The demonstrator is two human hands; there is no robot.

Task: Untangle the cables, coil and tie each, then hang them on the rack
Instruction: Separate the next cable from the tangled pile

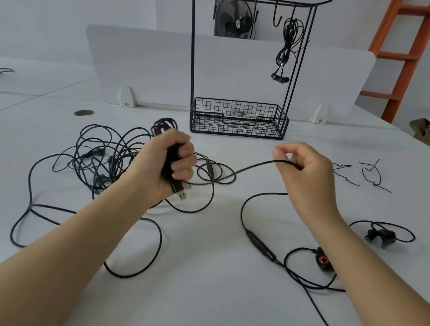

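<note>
My left hand grips a partly wound coil of black USB cable, whose metal plug sticks out below the fist. My right hand pinches the free run of that cable, stretched between the hands above the table. A tangle of black cables lies left of my left hand. An earphone cable with red-and-black earbuds and an inline remote lies under my right forearm. The black wire rack stands behind, with one coiled earphone set hanging on a hook.
Two black twist ties lie on the white table right of my right hand. A white divider panel stands behind the rack, whose wire basket is at its base. An orange ladder leans at the far right. A round cable hole is at the left.
</note>
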